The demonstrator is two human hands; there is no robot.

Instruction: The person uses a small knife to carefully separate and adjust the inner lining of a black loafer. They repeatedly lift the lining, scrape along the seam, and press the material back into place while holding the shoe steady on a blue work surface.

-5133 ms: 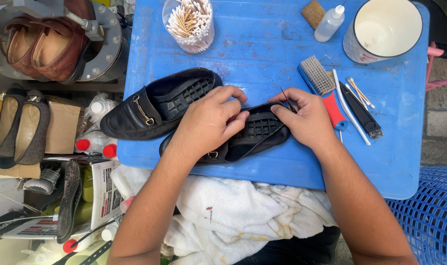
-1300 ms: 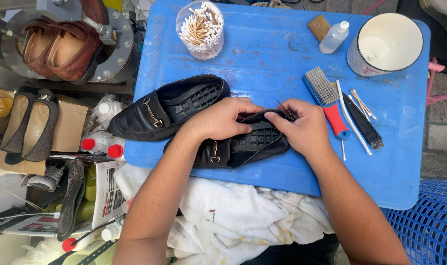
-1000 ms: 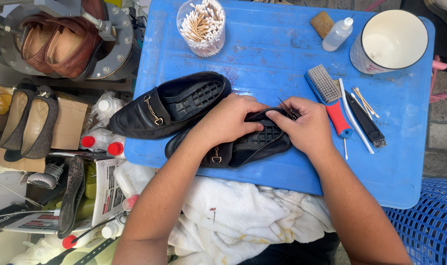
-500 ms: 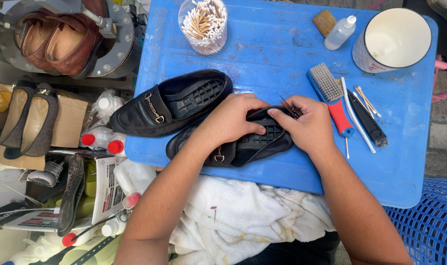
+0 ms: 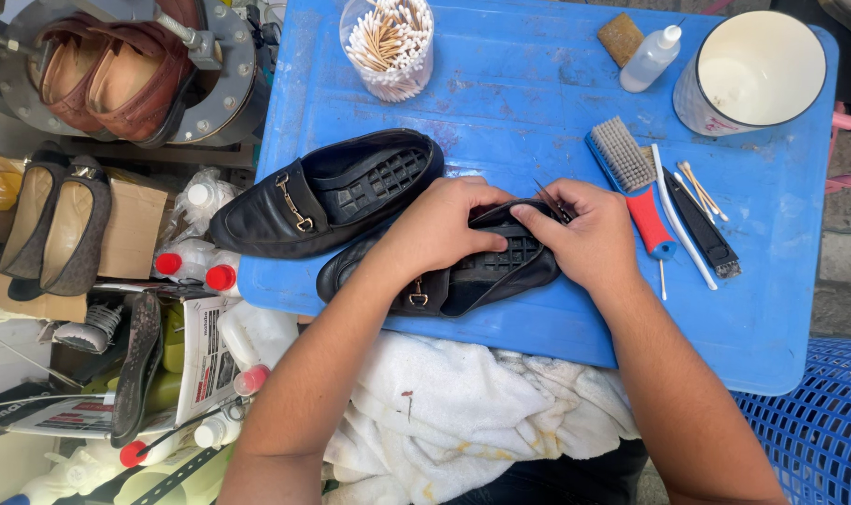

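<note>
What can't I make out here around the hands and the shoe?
Head view only:
- Heel of the near shoe: covered by the left hand and right hand.
- Thin tool at the right fingers: mostly hidden, too small to identify.
- Cup contents: not discernible.
- Second shoe: toe in view, inside hidden.

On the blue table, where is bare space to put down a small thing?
The table is bare between the swab jar and the sponge, and along the near right corner. It is crowded around the brush and where both shoes lie.

Bare forearms, no sleeves; hands (image 5: 444, 229) ungloved, ringless
</note>
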